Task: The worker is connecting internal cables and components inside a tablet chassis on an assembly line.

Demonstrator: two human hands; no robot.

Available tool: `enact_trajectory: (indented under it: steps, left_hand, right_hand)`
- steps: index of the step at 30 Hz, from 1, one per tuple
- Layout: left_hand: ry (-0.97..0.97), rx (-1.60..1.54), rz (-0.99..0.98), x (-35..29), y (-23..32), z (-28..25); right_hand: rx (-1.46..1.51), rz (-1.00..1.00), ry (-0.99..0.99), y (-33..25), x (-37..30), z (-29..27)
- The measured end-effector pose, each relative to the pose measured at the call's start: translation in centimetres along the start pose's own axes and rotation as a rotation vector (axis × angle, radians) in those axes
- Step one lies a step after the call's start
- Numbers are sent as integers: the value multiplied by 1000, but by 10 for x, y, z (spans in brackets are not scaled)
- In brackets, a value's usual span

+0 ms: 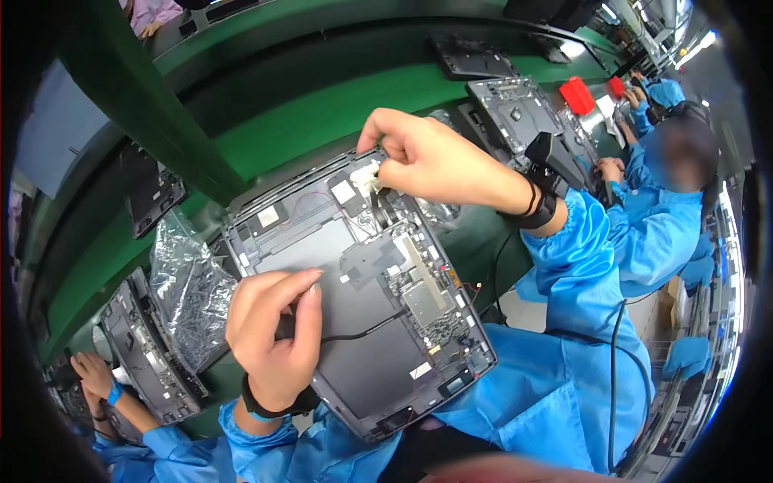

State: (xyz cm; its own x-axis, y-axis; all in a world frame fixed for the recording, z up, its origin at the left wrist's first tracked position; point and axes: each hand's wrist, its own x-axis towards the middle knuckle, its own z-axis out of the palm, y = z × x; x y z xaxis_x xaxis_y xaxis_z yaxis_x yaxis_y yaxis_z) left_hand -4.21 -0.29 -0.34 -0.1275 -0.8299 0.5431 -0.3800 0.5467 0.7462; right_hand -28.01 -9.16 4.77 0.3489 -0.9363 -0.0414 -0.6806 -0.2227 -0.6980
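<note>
One open, dark-grey rectangular laptop casing (302,245) lies mid-frame, its metal-shielded circuit board (427,300) seated, a thin black cable (362,332) seemingly not yet secured. Our left hand (274,334) curls, grasp unclear; our right hand (423,153) bends by crumpled white material (365,175), grip hidden.

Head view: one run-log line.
right hand: at white piece | left hand: by black cable | opened laptop base: beneath both hands

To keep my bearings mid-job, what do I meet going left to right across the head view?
Far-left co-worker's hand → clear plastic bag → wearer's left hand → wearer's right hand → larger red item → right-side co-worker's hand. The open laptop chassis stretches behind both wearer's hands, so it is left out.
</note>
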Motion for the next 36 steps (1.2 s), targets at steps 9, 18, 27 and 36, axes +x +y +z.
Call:
enact_trajectory:
  steps: [9,18,27,36]
  left_hand:
    - [28,-60,30,0,-4,0]
    - [59,-120,-18,-4,-8,2]
    - [-5,-582,-333,24,4,-31]
    - [-7,-697,-360,28,25,-35]
  right_hand:
    - [157,-42,-90,15,3,-5]
    - [-178,-72,-37,-3,2,0]
    - [-46,-450,425,-39,-28,4]
    - [179,-642,233,-72,-30,34]
